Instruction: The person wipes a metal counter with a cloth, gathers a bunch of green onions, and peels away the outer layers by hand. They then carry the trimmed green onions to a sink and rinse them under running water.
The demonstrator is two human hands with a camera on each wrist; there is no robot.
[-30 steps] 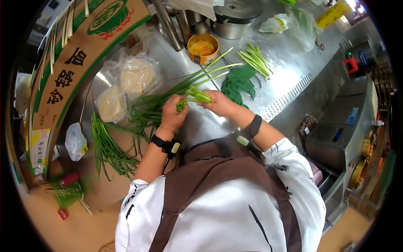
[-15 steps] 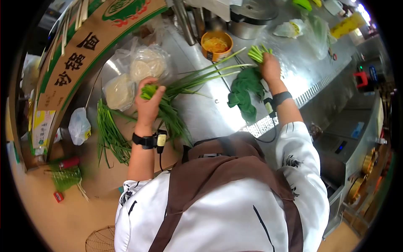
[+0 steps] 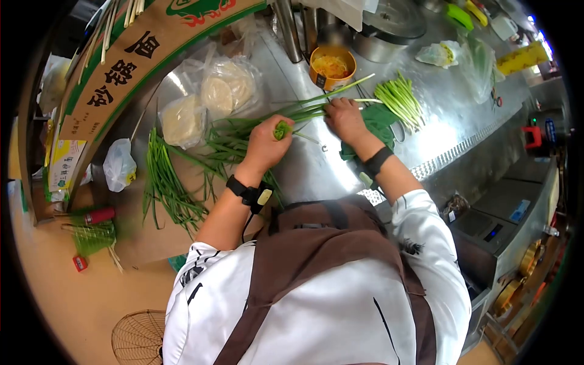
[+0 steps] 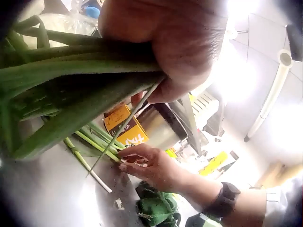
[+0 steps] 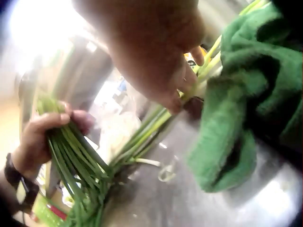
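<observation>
My left hand (image 3: 269, 143) grips a bunch of green onions (image 4: 71, 90), their stem ends poking up above the fist and long leaves trailing down. To its right, my right hand (image 3: 348, 123) pinches the pale ends of loose green onion stalks (image 5: 147, 130) lying on the metal counter; the fingers curl around them in the right wrist view. A pile of short pale-green stem lengths (image 3: 399, 102) lies beyond that hand. Close under the right wrist is a crumpled green cloth (image 5: 227, 137). More green onion leaves (image 3: 170, 179) lie on the board at the left.
An orange bowl (image 3: 333, 68) of shredded food stands behind the right hand, near a lidded metal pot (image 3: 389, 27). Bagged flat rounds (image 3: 228, 88) lie at the back left, beside a large printed cardboard box (image 3: 118, 73). A white plastic bag (image 3: 120, 164) sits at the left.
My right hand has gone from the left hand to the stem pile, let stems go there, and come back to the loose stalks. The left hand moved left, then back right, still gripping its bunch.
</observation>
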